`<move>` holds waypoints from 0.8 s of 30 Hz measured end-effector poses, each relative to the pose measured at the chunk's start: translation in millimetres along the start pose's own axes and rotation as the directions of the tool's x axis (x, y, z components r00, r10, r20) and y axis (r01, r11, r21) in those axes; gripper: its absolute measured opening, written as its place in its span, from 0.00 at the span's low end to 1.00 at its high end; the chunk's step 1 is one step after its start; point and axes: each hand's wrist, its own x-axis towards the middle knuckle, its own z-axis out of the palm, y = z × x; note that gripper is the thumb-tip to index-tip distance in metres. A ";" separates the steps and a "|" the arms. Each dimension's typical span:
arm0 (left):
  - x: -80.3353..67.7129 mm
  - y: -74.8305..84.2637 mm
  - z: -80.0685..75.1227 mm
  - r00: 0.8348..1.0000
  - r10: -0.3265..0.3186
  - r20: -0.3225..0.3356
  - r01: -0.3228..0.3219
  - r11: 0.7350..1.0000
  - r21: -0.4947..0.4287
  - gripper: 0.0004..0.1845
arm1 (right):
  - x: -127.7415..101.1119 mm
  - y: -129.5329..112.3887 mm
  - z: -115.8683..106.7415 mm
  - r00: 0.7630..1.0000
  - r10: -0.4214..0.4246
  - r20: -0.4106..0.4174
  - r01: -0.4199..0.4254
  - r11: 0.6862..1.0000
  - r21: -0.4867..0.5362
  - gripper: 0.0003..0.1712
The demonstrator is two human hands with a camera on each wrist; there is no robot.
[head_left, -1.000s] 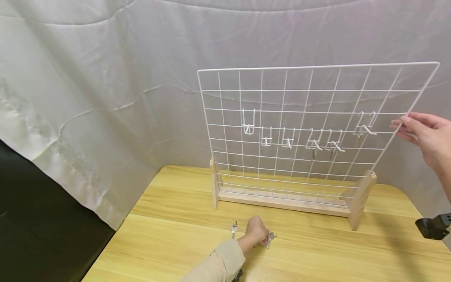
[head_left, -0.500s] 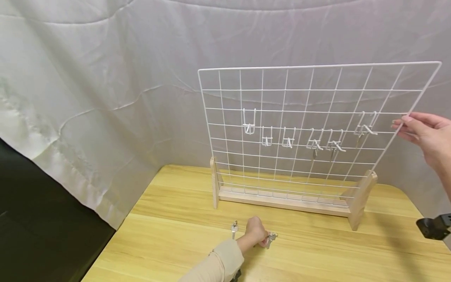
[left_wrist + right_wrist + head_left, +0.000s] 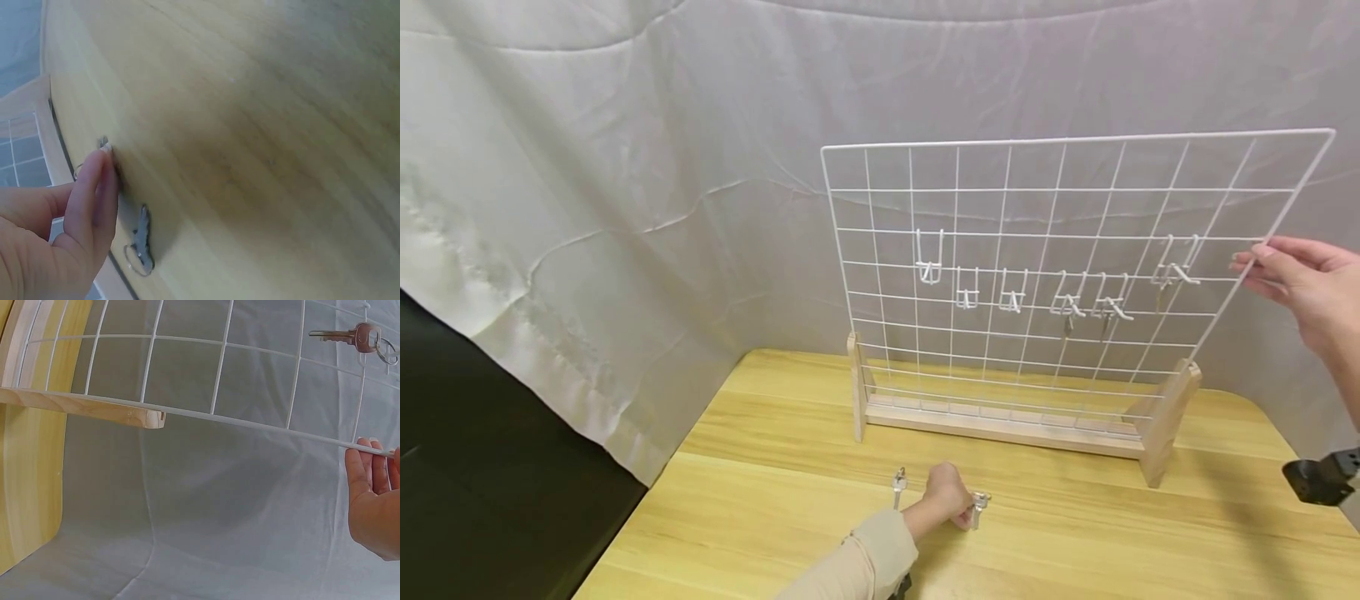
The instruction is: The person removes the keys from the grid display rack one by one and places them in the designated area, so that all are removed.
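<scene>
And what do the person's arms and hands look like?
The left hand and right hand wear no gloves. The left sleeve is beige with a wide cuff, and something black peeks out below. A boxy black gadget shows near the right arm; no sleeve shows there.

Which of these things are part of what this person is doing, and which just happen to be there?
Seemingly part of the job:
key in the left grip
second key, lying loose
white wire grid panel, held by the right grip
white hooks
hanging keys
wooden stand

Just around:
grey curtain
wood-grain tabletop
black device at the right edge
</scene>
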 end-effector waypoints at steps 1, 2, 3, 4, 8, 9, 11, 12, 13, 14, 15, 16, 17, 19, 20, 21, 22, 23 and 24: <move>0.4 0.3 -1.7 1.000 0.012 0.003 -0.012 1.000 0.009 0.09 | -0.2 0.0 0.3 1.000 0.001 -0.005 -0.001 1.000 -0.003 0.12; 0.7 0.8 -3.9 1.000 0.021 0.010 -0.021 1.000 0.009 0.09 | -0.5 0.0 0.6 1.000 0.002 -0.010 -0.002 1.000 -0.007 0.12; 1.0 1.7 -6.8 0.999 0.035 0.018 -0.035 0.999 0.014 0.08 | -0.8 0.1 0.8 1.000 0.000 -0.014 0.000 1.000 -0.013 0.12; 1.5 2.8 -10.1 0.998 0.052 0.026 -0.053 0.999 0.013 0.07 | -1.2 0.2 1.0 1.000 -0.002 -0.018 0.001 1.000 -0.021 0.11; 5.0 8.5 -24.7 0.987 0.139 0.081 -0.136 0.990 -0.049 0.05 | -2.8 1.0 0.9 1.000 -0.012 -0.025 0.011 0.999 -0.035 0.11; 6.5 10.4 -28.2 0.981 0.169 0.095 -0.164 0.985 -0.061 0.05 | -3.2 1.0 0.6 1.000 -0.012 -0.026 0.011 0.999 -0.033 0.11; 10.7 15.1 -34.4 0.967 0.221 0.127 -0.207 0.971 -0.120 0.05 | -3.8 1.2 -0.1 1.000 -0.011 -0.028 0.010 1.000 -0.025 0.11; 12.6 18.2 -37.1 0.960 0.241 0.141 -0.220 0.964 -0.146 0.06 | -4.0 1.0 -0.5 0.999 -0.009 -0.031 0.008 1.000 -0.026 0.12; 14.6 21.5 -39.7 0.953 0.261 0.155 -0.233 0.956 -0.176 0.06 | -4.2 0.6 -0.9 0.999 -0.006 -0.034 0.004 0.999 -0.039 0.11; 16.6 25.2 -42.0 0.945 0.279 0.169 -0.241 0.947 -0.213 0.06 | -4.1 0.3 -1.1 0.999 -0.004 -0.033 0.003 0.999 -0.045 0.11; 18.2 29.1 -44.3 0.937 0.298 0.181 -0.249 0.936 -0.251 0.06 | -3.8 0.0 -1.1 0.999 0.000 -0.033 -0.001 0.999 -0.048 0.11; 19.5 33.1 -46.4 0.931 0.313 0.186 -0.255 0.925 -0.281 0.06 | -3.4 -0.3 -0.9 0.999 0.002 -0.034 -0.004 0.999 -0.053 0.10; 20.3 37.0 -48.3 0.925 0.330 0.187 -0.266 0.916 -0.301 0.06 | -2.9 -0.5 -0.6 0.999 0.004 -0.037 -0.007 0.998 -0.066 0.09; 21.4 44.8 -51.8 0.917 0.359 0.173 -0.288 0.897 -0.336 0.06 | -1.3 -1.0 -0.3 0.999 0.012 -0.044 -0.016 0.996 -0.093 0.07; 21.6 48.5 -53.2 0.914 0.373 0.162 -0.301 0.888 -0.347 0.06 | -0.6 -1.1 -0.3 0.999 0.014 -0.048 -0.019 0.995 -0.097 0.06; 21.8 52.0 -54.5 0.910 0.389 0.146 -0.321 0.882 -0.345 0.06 | 0.0 -1.1 -0.3 0.998 0.018 -0.055 -0.024 0.994 -0.108 0.05; 22.1 55.4 -55.7 0.905 0.405 0.131 -0.341 0.874 -0.346 0.06 | 0.5 -1.1 -0.5 0.998 0.018 -0.062 -0.025 0.993 -0.119 0.03; 22.2 58.8 -56.9 0.899 0.421 0.118 -0.361 0.867 -0.343 0.06 | 0.8 -1.0 -0.9 0.998 0.017 -0.066 -0.026 0.991 -0.128 0.02; 22.4 62.4 -58.2 0.894 0.435 0.106 -0.378 0.860 -0.342 0.06 | 0.8 -1.0 -1.4 0.997 0.017 -0.070 -0.026 0.991 -0.132 0.02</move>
